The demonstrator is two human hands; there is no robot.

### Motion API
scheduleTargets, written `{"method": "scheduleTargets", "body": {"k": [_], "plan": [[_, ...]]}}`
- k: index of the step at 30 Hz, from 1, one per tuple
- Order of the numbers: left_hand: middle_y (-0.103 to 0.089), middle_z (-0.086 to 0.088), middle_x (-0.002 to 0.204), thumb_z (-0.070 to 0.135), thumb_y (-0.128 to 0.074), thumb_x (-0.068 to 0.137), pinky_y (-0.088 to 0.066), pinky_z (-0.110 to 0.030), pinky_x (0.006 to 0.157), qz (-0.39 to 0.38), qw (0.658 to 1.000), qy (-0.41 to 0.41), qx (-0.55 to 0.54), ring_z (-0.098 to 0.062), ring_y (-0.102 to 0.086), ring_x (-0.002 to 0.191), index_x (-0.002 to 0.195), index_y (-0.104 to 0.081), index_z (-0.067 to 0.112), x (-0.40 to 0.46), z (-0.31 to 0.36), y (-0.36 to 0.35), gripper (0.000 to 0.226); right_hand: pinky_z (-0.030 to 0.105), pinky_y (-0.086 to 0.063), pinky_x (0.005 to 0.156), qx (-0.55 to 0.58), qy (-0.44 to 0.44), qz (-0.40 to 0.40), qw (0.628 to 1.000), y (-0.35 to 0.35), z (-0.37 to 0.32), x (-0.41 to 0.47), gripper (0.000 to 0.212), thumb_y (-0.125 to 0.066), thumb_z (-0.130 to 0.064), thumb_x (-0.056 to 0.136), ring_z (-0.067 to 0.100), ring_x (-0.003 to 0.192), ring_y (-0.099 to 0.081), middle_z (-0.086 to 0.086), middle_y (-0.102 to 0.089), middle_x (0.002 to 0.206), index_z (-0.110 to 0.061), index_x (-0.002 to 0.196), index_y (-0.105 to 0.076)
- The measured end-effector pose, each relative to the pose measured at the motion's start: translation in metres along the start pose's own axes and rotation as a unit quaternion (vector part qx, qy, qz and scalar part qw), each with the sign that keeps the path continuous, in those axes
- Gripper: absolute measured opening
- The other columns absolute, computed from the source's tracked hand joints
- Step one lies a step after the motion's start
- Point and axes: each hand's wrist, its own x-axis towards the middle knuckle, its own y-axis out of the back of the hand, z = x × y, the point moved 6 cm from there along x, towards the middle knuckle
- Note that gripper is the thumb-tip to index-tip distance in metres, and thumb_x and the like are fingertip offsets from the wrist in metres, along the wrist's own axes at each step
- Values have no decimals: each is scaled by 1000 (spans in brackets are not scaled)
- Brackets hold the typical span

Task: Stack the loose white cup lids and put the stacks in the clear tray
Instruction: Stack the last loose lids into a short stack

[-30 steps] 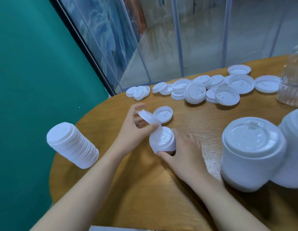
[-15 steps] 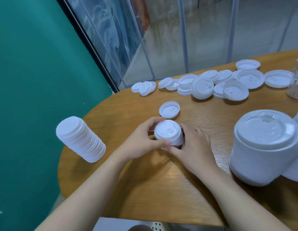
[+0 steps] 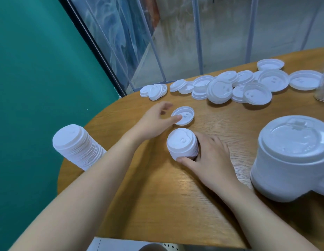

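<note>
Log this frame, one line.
left hand: reaching single lid | right hand: holds small stack | tray: unseen

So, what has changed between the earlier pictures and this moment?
The left hand let go of the short stack of small white plastic lids, after setting one more lid on it, and moved away toward the single upturned white lid; its fingertips now touch that lid's rim. The right hand still grips the short stack. The tall leaning stack of white lids and the scattered lids stayed put.
</note>
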Motion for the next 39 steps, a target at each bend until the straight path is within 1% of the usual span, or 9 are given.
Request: {"method": "scheduleTargets", "body": {"k": [6,9,11,15,18,21,24,28,39], "plan": [[-38,4,164,83,-71,72,-40,-42,116,-96,975,23,198,-21,-41,147,161,-31,27,52,15,-22,112,26,-22,93,4,-4,-1,1000,-1,1,2,61,-79,-61,70,10,111,-43,-23,-60,110,-39,122,-54],[-47,5,157,81,-71,72,-46,-41,106,-101,956,18,276,-23,-47,140,157,-38,28,61,25,-28,105,28,-23,94,5,-3,-1,1000,-2,2,1,62,-79,-61,71,10,113,-43,-23,-60,112,-40,123,-54],[-57,4,140,73,-75,76,-50,-38,92,-92,951,2,296,-22,-56,122,146,-50,28,62,33,-30,88,28,-24,96,10,-4,-1,1000,-2,3,1,63,-80,-61,71,9,114,-42,-24,-59,112,-40,125,-54],[-59,7,117,56,-79,76,-54,-37,82,-67,968,-18,239,-20,-59,103,132,-55,26,55,37,-22,67,28,-25,97,14,-3,0,1000,-1,2,1,63,-80,-61,71,8,113,-43,-25,-59,112,-39,124,-54],[-61,5,103,45,-84,72,-53,-33,69,-15,994,-17,106,-17,-64,93,122,-48,27,38,32,-5,64,28,-23,94,8,-3,-1,1000,-2,0,2,61,-80,-62,71,11,111,-44,-22,-61,110,-38,122,-55],[-63,-2,108,37,-87,74,-58,-32,77,27,998,-22,-49,-15,-69,91,120,-43,28,13,25,7,65,29,-22,92,3,-10,-4,1000,-1,-2,4,61,-80,-62,71,13,112,-45,-21,-62,111,-38,122,-56],[-61,-2,119,34,-84,80,-57,-26,91,24,985,-33,-167,-9,-69,101,134,-45,36,-18,16,6,67,30,-23,92,10,-14,-3,1000,1,-3,5,61,-80,-60,72,14,111,-45,-24,-60,108,-40,124,-56],[-66,0,128,27,-82,81,-57,-40,100,30,963,-37,-265,-18,-68,114,133,-55,28,-53,-5,-6,59,31,-24,90,2,-12,-3,1000,2,-4,5,57,-80,-59,72,16,109,-47,-23,-59,101,-39,120,-58],[-68,14,130,22,-90,80,-46,-39,113,-27,986,-54,-156,-4,-61,126,132,-56,27,-62,-9,-27,63,30,-22,89,8,-12,-7,1000,2,2,7,63,-79,-65,71,15,112,-47,-24,-57,103,-38,125,-58]]}}
